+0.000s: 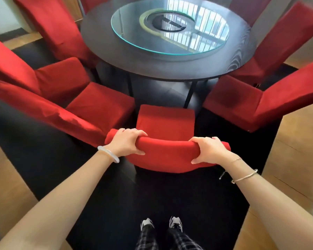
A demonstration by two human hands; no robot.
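1. The chair (pixel 165 121) has its legs hidden under its red cover and back.
2. Left grip (pixel 126 142) and right grip (pixel 209 150) each clamp the chair's top edge, fingers curled over it.
3. The chair faces the round bench (pixel 98 38), near it; a glass turntable (pixel 170 46) lies there.

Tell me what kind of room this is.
Probably a dining room, maybe a restaurant's: a round dark wooden table carries a round glass turntable, and red fabric-covered chairs ring it. The left hand and right hand grip the back of the nearest chair.
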